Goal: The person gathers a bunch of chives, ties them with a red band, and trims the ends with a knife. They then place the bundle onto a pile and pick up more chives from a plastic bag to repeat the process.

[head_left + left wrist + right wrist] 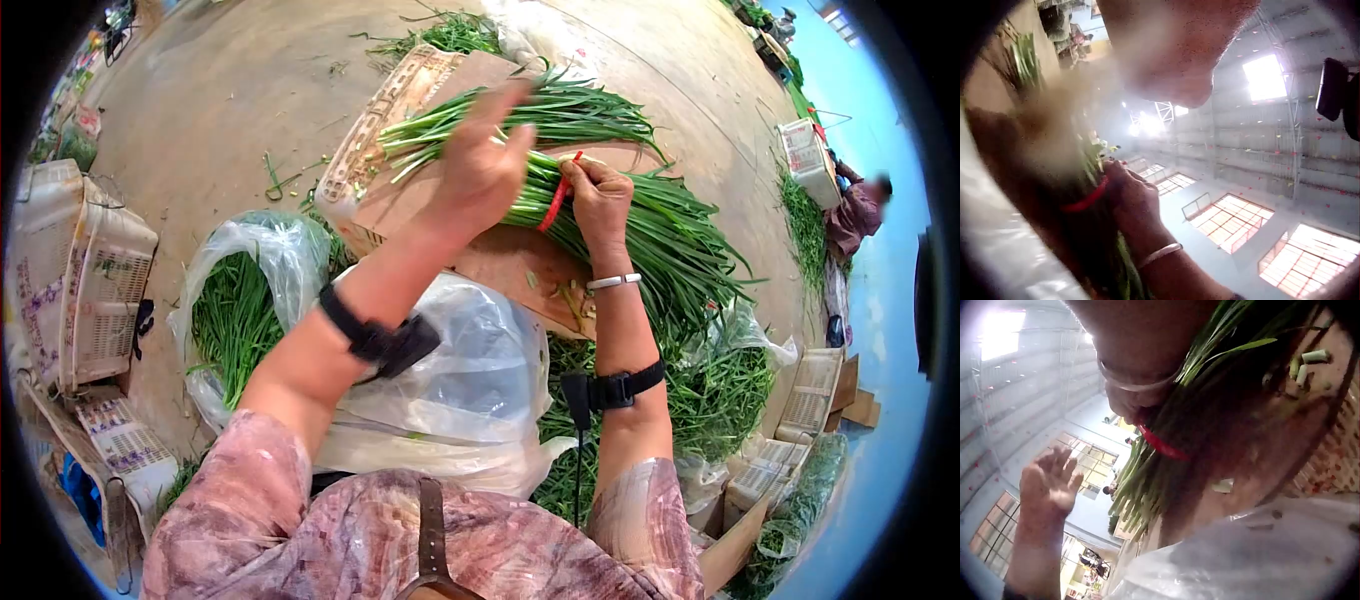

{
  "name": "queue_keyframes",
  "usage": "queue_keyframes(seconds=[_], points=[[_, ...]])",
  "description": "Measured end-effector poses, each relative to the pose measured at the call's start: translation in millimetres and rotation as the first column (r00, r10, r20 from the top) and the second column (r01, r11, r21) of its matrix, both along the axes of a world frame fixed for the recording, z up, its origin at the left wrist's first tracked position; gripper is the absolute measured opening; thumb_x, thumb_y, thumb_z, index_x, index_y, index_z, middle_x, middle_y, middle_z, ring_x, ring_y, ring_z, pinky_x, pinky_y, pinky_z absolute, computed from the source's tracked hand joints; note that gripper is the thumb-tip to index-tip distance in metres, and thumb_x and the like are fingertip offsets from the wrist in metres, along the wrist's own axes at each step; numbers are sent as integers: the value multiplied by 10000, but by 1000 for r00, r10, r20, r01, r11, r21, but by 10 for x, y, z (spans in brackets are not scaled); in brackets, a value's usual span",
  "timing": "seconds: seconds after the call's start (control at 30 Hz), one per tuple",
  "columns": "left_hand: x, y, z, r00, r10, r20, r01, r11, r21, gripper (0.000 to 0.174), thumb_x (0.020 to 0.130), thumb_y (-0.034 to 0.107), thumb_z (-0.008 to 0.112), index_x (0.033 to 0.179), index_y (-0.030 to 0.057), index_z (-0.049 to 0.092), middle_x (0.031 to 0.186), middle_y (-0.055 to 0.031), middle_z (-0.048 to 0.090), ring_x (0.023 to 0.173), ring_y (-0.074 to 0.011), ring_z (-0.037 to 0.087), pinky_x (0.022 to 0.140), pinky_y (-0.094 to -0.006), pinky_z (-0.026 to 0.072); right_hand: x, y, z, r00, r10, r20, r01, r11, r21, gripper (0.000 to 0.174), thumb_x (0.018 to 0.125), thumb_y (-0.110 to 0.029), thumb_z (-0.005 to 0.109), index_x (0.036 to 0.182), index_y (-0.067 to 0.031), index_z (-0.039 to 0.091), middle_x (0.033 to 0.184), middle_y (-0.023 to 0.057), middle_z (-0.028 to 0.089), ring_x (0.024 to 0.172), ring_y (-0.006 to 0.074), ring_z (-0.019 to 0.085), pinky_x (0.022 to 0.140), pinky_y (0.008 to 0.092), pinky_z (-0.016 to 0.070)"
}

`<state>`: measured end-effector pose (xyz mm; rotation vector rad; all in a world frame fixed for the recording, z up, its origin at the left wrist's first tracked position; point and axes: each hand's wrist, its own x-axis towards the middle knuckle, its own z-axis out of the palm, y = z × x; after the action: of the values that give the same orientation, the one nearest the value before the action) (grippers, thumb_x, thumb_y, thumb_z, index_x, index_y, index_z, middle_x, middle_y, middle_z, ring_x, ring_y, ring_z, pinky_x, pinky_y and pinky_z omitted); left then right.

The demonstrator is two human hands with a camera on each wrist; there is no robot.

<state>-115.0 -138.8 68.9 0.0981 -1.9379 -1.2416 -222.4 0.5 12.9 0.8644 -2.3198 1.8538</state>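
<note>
A bundle of long green stalks with pale cut ends, like garlic chives (665, 215), lies on a brown board (500, 255). A red tie (553, 205) runs around it near the cut ends. My right hand (602, 200) pinches the tie at the top of the bundle; the tie also shows under the hand in the right wrist view. My left hand (483, 165) is raised over the pale ends, blurred, fingers extended; the right wrist view shows this left hand (1054, 487) apart from the stalks with nothing in it. More loose stalks (590, 110) lie behind the bundle.
The board rests on a pale plastic crate (345, 165). Clear plastic sheeting (450, 370) covers the near side. A bag of greens (235, 315) stands at left, loose greens (720, 400) at right. Stacked crates (90, 280) are far left; another person (858, 215) sits far right.
</note>
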Motion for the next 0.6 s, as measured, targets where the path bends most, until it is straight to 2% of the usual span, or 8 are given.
queue_keyframes(seconds=[0.13,0.17,0.3,0.37,0.43,0.47,0.5,0.6], points=[[-806,78,-420,911,-400,99,373,902,215,349,871,94,454,1181,-59,501,1137,-154,588,1062,-202,542,944,-287,389,-15,36,-34,988,-19,-151,22,1000,17,82,752,-32,657,788,41,657,680,130,635,576,151,583,546,270,457],[-822,28,-473,843,-421,333,406,906,118,364,881,108,448,1200,-63,490,1167,-156,573,1079,-204,535,958,-290,381,33,36,8,988,-31,-151,28,999,-26,74,751,-25,657,793,36,659,686,129,636,585,150,586,557,263,461],[-669,-54,-576,798,-430,422,434,896,92,409,888,136,446,1245,-61,450,1238,-174,520,1157,-214,481,1004,-302,342,93,63,-33,995,-29,-91,24,998,-53,68,753,-9,653,798,41,658,701,102,648,598,126,579,565,248,460],[-615,-204,-377,540,-769,343,657,640,399,474,880,142,452,1306,-50,375,1306,-187,454,1225,-227,418,1035,-300,303,97,60,-77,999,-38,-19,36,994,-100,64,756,-6,651,795,45,657,704,93,650,599,115,574,564,244,457],[-584,-291,-264,506,-814,286,651,578,491,592,832,138,497,1356,-40,288,1364,-195,383,1275,-239,359,1060,-299,266,77,86,-88,1000,-9,-12,7,993,-121,63,761,-9,650,786,49,651,700,84,650,598,102,563,554,240,447],[-578,-313,-207,538,-667,516,711,688,147,634,805,132,515,1364,-39,269,1378,-193,363,1285,-241,344,1065,-300,260,84,105,-90,1000,-14,-6,13,992,-123,63,761,-9,650,786,49,651,700,84,650,598,102,563,554,240,447],[-567,-322,-166,602,-445,663,723,655,-217,677,779,127,533,1371,-39,251,1393,-191,342,1296,-243,328,1069,-301,254,97,108,-63,999,-10,30,13,995,-103,60,762,-8,649,780,48,651,696,84,647,595,101,560,551,240,444],[-605,-313,-271,602,-502,621,738,648,-191,651,720,60,572,1325,-25,346,1343,-186,408,1251,-264,390,1049,-315,296,91,85,-75,1000,-1,5,1,995,-95,64,788,-7,629,811,44,660,684,41,623,575,71,522,525,212,419]])
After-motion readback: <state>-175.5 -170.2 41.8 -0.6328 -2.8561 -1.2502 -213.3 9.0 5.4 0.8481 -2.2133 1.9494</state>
